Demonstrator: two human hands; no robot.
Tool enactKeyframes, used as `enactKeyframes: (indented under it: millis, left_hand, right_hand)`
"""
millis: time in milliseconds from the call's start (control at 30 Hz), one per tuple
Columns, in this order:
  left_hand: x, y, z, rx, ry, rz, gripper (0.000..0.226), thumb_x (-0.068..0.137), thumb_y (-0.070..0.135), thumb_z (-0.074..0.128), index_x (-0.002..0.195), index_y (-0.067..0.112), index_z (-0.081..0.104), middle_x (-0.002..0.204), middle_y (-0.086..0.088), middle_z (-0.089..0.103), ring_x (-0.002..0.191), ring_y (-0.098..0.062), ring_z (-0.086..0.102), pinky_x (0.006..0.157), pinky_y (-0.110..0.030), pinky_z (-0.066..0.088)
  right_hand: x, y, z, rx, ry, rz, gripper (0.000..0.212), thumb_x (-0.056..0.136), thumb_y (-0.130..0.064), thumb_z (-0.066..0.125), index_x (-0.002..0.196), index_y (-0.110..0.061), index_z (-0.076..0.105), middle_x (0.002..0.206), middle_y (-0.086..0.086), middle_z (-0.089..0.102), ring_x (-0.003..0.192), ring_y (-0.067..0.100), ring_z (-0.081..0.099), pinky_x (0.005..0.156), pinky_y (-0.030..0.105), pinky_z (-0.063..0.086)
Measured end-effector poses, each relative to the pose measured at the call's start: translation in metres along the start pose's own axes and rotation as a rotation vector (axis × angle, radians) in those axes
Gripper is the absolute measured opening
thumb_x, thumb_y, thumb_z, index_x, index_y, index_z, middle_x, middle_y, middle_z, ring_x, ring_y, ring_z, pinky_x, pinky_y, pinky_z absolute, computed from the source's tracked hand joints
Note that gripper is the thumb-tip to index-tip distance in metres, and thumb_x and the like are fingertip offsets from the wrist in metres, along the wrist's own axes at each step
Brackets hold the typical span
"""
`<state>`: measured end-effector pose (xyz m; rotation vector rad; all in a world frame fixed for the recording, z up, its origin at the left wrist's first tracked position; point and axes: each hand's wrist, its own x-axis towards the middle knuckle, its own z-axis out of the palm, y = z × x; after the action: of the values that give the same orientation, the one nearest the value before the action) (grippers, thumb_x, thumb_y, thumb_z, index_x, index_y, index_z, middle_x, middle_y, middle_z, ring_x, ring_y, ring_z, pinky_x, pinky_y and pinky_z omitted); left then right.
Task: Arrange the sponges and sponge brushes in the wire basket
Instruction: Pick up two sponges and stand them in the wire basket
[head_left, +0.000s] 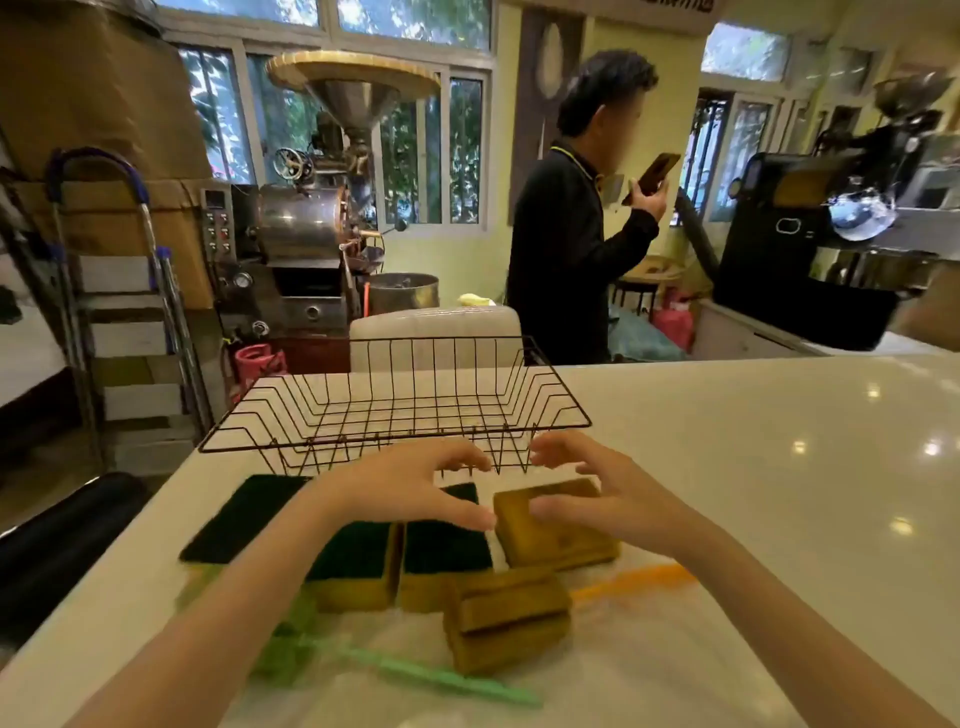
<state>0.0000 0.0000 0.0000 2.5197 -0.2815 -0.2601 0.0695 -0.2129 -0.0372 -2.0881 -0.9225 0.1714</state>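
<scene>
Sitting empty: wire basket (395, 400) | sponges (447, 540) outside it | left hand (415, 488), right hand (587, 493) spread, holding nothing

A single wide-angle head-worn camera looks forward and down from close above the glossy white bench (753, 467), both bare forearms reaching in from the bottom edge, the dark wire basket (395, 410) just ahead and a windowed room with a metal roasting machine (306, 218) beyond.
</scene>
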Motion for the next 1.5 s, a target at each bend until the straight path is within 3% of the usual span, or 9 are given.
enactKeyframes:
  millis: [200, 500, 667, 833, 1033, 1100, 1200, 1300, 1500]
  left_hand:
    - [0.002, -0.007, 0.001, 0.209, -0.112, -0.075, 0.032, 0.07, 0.047, 0.065, 0.094, 0.031, 0.053, 0.124, 0.008, 0.044, 0.109, -0.011, 0.041, 0.086, -0.028, 0.037]
    - [0.004, -0.009, 0.001, 0.33, -0.183, -0.127, 0.045, 0.063, 0.046, 0.071, 0.099, 0.034, 0.047, 0.131, 0.006, 0.039, 0.111, -0.015, 0.041, 0.093, -0.037, 0.042]
    - [0.008, -0.011, 0.007, 0.345, -0.166, -0.105, 0.045, 0.062, 0.04, 0.073, 0.096, 0.033, 0.043, 0.102, 0.01, 0.043, 0.084, -0.006, 0.041, 0.065, -0.022, 0.039]
    - [0.011, -0.014, 0.011, 0.324, -0.095, -0.053, 0.048, 0.061, 0.037, 0.072, 0.098, 0.031, 0.042, 0.093, 0.016, 0.041, 0.081, -0.004, 0.041, 0.061, -0.021, 0.037]
    - [0.011, -0.019, 0.015, 0.245, -0.017, 0.017, 0.051, 0.06, 0.037, 0.073, 0.099, 0.036, 0.04, 0.094, 0.019, 0.042, 0.084, -0.002, 0.042, 0.061, -0.018, 0.036]
    - [0.012, -0.021, 0.016, 0.232, 0.001, 0.027, 0.052, 0.06, 0.037, 0.074, 0.099, 0.037, 0.04, 0.095, 0.017, 0.043, 0.085, -0.002, 0.042, 0.063, -0.018, 0.038]
    - [0.013, -0.022, 0.016, 0.226, 0.002, 0.036, 0.052, 0.06, 0.039, 0.074, 0.099, 0.039, 0.039, 0.095, 0.019, 0.043, 0.086, 0.0, 0.042, 0.063, -0.017, 0.038]
    - [0.013, -0.022, 0.016, 0.229, -0.002, 0.039, 0.053, 0.06, 0.041, 0.074, 0.099, 0.039, 0.039, 0.094, 0.022, 0.041, 0.085, 0.0, 0.041, 0.061, -0.016, 0.035]
    - [0.013, -0.022, 0.018, 0.263, -0.004, 0.049, 0.053, 0.062, 0.041, 0.073, 0.102, 0.036, 0.039, 0.105, 0.013, 0.043, 0.094, -0.007, 0.041, 0.068, -0.018, 0.038]
  right_hand:
    - [-0.006, 0.013, 0.004, -0.124, -0.075, -0.024, 0.03, 0.075, -0.031, 0.067, 0.101, -0.035, 0.053, 0.118, -0.005, 0.052, 0.108, 0.012, 0.046, 0.089, 0.026, 0.042]
    - [-0.01, 0.024, 0.004, -0.252, -0.126, -0.076, 0.058, 0.063, -0.03, 0.074, 0.112, -0.038, 0.044, 0.12, -0.013, 0.041, 0.108, 0.003, 0.035, 0.086, 0.015, 0.034]
    - [-0.008, 0.028, 0.008, -0.383, -0.082, -0.081, 0.069, 0.061, -0.032, 0.074, 0.12, -0.036, 0.038, 0.12, -0.015, 0.038, 0.102, -0.005, 0.028, 0.085, 0.013, 0.029]
    - [-0.008, 0.027, 0.01, -0.481, 0.025, -0.117, 0.064, 0.063, -0.031, 0.069, 0.12, -0.031, 0.041, 0.12, -0.007, 0.049, 0.107, 0.011, 0.042, 0.087, 0.024, 0.036]
    - [-0.007, 0.022, 0.005, 0.183, 0.241, 0.047, 0.02, 0.081, -0.029, 0.056, 0.095, -0.041, 0.048, 0.092, -0.005, 0.06, 0.083, 0.01, 0.06, 0.057, 0.013, 0.05]
    - [-0.003, 0.023, 0.004, 0.284, 0.279, 0.167, 0.01, 0.088, -0.026, 0.045, 0.086, -0.03, 0.055, 0.088, 0.003, 0.061, 0.086, 0.017, 0.061, 0.062, 0.024, 0.053]
    - [0.002, 0.026, 0.006, 0.324, 0.293, 0.325, 0.024, 0.09, -0.025, 0.039, 0.075, -0.022, 0.058, 0.084, 0.005, 0.059, 0.088, 0.021, 0.058, 0.077, 0.039, 0.05]
    - [0.001, 0.03, 0.011, 0.167, 0.226, 0.341, 0.028, 0.09, -0.028, 0.037, 0.082, -0.016, 0.062, 0.079, -0.001, 0.058, 0.078, 0.011, 0.053, 0.068, 0.026, 0.044]
    - [-0.004, 0.041, 0.004, -0.274, 0.313, 0.283, 0.024, 0.089, -0.03, 0.039, 0.089, -0.02, 0.061, 0.086, 0.002, 0.063, 0.076, 0.013, 0.055, 0.061, 0.027, 0.043]
